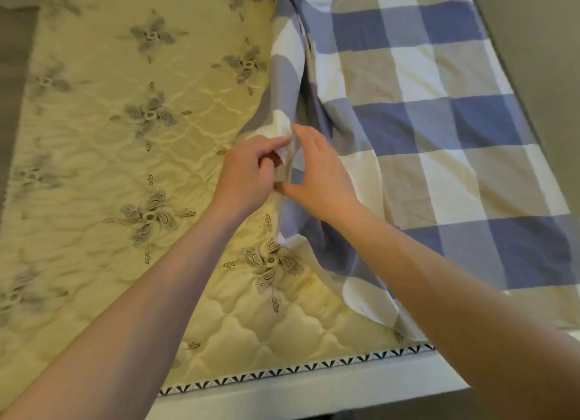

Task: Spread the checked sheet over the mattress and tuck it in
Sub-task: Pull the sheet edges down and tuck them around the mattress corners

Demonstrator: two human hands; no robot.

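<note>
Checked sheet (433,131), in blue, grey, cream and white squares, lies over the right-hand part of the mattress (103,156), leaving the mattress's left part bare. Its free edge runs in a loose, folded line down the middle of the mattress, bunched into ridges where the hands meet it. The sheet's far end is cut off at the top of the view, and its near corner disappears under the right forearm, so how it ends at the mattress's near edge cannot be made out.

The left hand (248,171) is closed around a white fold of the sheet's edge, fingers curled in, the fingertips hidden inside the cloth. The right hand (320,171) sits just beside it on the sheet side, thumb and fingers bent to pinch the same bunched edge; the exact contact is masked by the fold.

The mattress is quilted pale yellow with grey floral motifs, those towards its far left blurred. A black-and-white patterned trim (282,374) borders its near edge, above a pale side panel (314,397). Grey surfaces beyond the mattress's left and right sides are too plain to identify.
</note>
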